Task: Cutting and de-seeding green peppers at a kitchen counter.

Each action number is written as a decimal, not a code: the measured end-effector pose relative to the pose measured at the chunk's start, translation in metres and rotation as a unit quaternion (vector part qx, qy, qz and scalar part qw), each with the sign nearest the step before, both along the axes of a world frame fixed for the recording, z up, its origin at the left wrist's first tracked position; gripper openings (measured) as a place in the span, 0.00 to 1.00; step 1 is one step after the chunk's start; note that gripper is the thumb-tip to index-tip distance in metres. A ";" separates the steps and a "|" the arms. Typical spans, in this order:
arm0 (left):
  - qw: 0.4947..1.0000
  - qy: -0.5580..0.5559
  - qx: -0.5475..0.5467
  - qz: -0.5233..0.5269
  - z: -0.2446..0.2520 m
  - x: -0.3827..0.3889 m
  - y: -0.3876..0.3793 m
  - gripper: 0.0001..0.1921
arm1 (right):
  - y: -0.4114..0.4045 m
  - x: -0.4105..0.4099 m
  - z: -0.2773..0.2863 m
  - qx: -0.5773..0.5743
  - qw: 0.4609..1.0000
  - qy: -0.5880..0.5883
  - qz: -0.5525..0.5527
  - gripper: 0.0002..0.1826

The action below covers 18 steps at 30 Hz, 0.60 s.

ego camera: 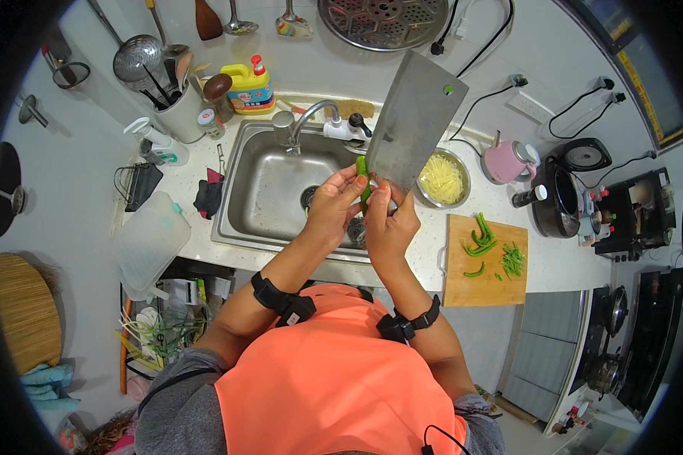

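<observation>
Above the right side of the steel sink (262, 187), my left hand (338, 205) holds a long green pepper (363, 173) upright. My right hand (391, 227) grips a broad cleaver (415, 119) close to its lower end, the blade pointing up and away from me. Its fingertips meet the pepper's side near the blade's lower corner; the cleaver's handle is mostly hidden by the hand. To the right, a wooden cutting board (458, 290) carries several whole green peppers (481, 242) and a small heap of shredded green pepper (512, 260).
A steel bowl of pale yellow shreds (441, 179) stands right of the sink. The faucet (313, 116) arches over the basin. A pink kettle (506, 162) and a black cooker (558, 199) occupy the right counter. At left are a pump bottle (162, 145) and a translucent lid (151, 244).
</observation>
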<state>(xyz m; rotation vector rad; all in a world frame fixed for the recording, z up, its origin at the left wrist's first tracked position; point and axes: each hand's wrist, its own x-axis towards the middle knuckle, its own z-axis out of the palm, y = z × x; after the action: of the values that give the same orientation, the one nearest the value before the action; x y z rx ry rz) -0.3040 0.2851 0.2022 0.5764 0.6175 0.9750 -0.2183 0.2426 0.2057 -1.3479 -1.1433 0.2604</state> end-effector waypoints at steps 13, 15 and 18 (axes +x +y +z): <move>0.991 0.093 0.088 -0.029 -0.009 -0.011 -0.003 0.17 | 0.008 0.011 0.032 -0.047 0.995 0.092 -0.008 0.11; 0.992 0.069 0.103 -0.005 -0.008 -0.012 -0.002 0.15 | 0.010 0.019 0.034 -0.080 0.997 -0.005 0.012 0.10; 0.984 0.085 0.158 0.012 -0.004 -0.015 0.000 0.13 | 0.011 0.019 0.016 -0.053 0.995 0.059 0.066 0.11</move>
<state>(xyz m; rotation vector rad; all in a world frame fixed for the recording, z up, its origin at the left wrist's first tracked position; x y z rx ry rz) -0.3188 0.2853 0.1986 0.9440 0.6249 1.0617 -0.1995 0.2540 0.2216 -1.3333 -1.1329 0.4958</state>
